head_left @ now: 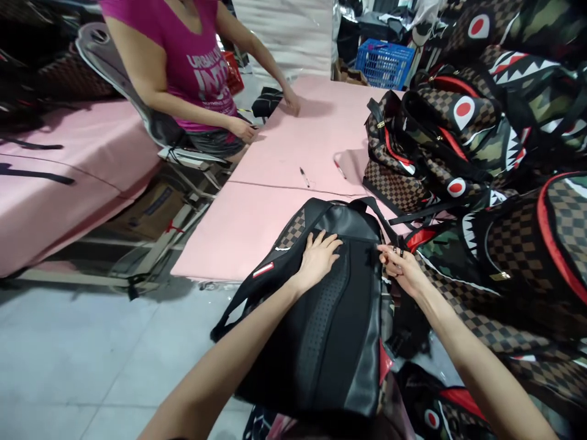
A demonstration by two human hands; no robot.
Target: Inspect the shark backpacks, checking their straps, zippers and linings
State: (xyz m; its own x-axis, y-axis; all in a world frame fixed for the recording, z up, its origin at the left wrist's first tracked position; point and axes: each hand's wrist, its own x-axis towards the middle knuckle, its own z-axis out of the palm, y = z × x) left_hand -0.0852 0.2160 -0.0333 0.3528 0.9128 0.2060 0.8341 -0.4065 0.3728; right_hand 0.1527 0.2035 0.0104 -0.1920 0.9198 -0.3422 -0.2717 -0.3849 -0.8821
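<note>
A black backpack [353,281] lies with its padded back panel facing up, its top end over the pink table's near edge. My left hand [320,256] rests flat on the upper part of the panel, fingers spread. At the pack's upper right edge, my right hand [398,264] has its fingers pinched together; what is between them is too small to make out. A shoulder strap [263,272] with a red and white label runs down the left side. Checkered material shows along the pack's upper left side.
Piled checkered and camouflage backpacks [468,134] crowd the right. Two pens [304,177] lie on the pink table [257,214]. Across it, at the left, sits a person in a magenta shirt [197,67]. A blue crate [384,62] stands behind.
</note>
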